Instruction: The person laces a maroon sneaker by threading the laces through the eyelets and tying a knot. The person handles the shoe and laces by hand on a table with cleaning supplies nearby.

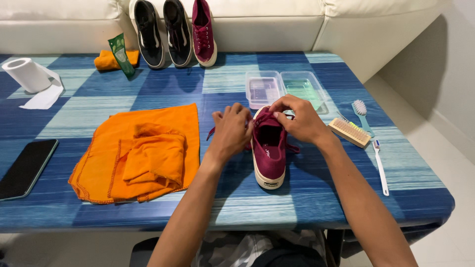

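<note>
A maroon sneaker (pixel 269 155) with a white sole stands on the blue checked table (pixel 316 193), heel toward me. My left hand (pixel 231 129) pinches a maroon lace at the shoe's left side. Over the front of the shoe, my right hand (pixel 299 118) grips the lace by the eyelets. Both hands hide the toe of the shoe.
An orange cloth (pixel 143 153) lies left of the shoe, a dark phone (pixel 27 168) further left. A clear two-part tray (pixel 287 89) sits behind. Brushes (pixel 350 132) and a toothbrush (pixel 381 168) lie right. A paper roll (pixel 27 74), green tube (pixel 121 54) and three shoes (pixel 178 32) stand at the back.
</note>
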